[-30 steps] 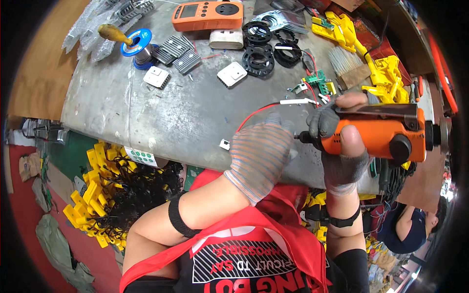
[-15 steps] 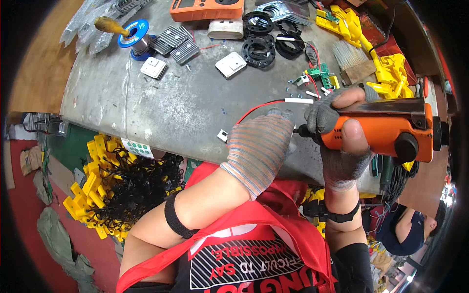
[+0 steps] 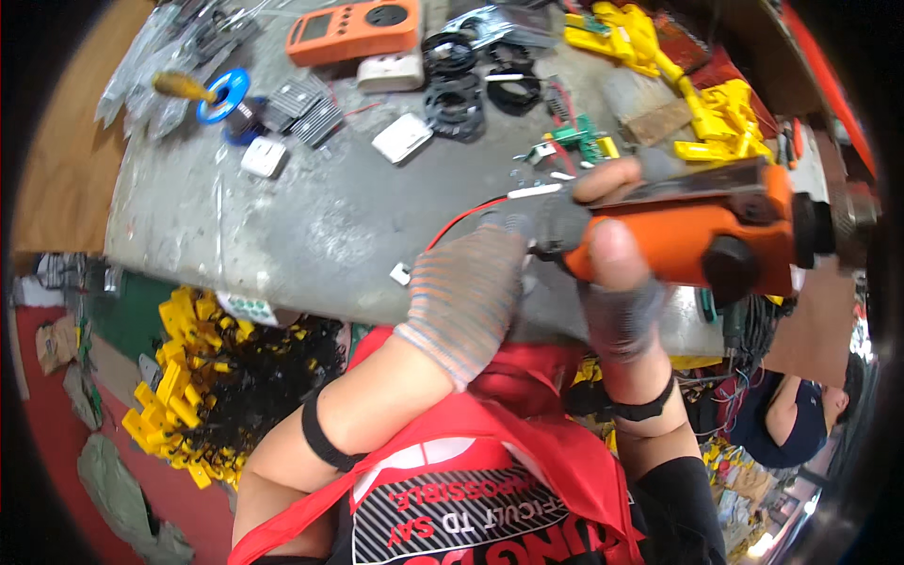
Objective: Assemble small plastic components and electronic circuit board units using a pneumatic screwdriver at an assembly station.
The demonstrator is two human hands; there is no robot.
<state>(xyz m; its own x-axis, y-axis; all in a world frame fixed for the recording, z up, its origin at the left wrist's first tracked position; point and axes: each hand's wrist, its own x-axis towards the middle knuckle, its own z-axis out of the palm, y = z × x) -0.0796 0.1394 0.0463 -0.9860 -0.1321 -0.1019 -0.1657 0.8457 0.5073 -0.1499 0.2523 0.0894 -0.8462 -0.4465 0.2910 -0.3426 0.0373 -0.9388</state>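
My right hand (image 3: pixel 620 311), in a grey fingerless glove, is wrapped round an orange device (image 3: pixel 692 245) with a dark plate on top and a round black knob on its side. Its thumb presses on the orange body. My left hand (image 3: pixel 469 299), in a striped grey glove, is closed at the device's narrow black left end. What its fingers hold is hidden. A red wire (image 3: pixel 452 226) arcs past the left hand, between a white sleeve (image 3: pixel 534 191) by the right fingers and a small white connector (image 3: pixel 401 274).
On the grey table (image 3: pixel 320 226) are white blocks (image 3: pixel 402 138), finned metal parts (image 3: pixel 315 118), black rings (image 3: pixel 455 105), a green circuit board (image 3: pixel 589 141), a solder spool (image 3: pixel 226 96) and an orange meter (image 3: pixel 353 33). Yellow housings (image 3: pixel 730 118) lie right, others (image 3: pixel 174 377) below left. A person (image 3: pixel 786 419) is at right.
The whole view has shifted, so the table things stand further left. Both hands and the orange device have moved slightly left in the picture, still together; the right hand is blurred.
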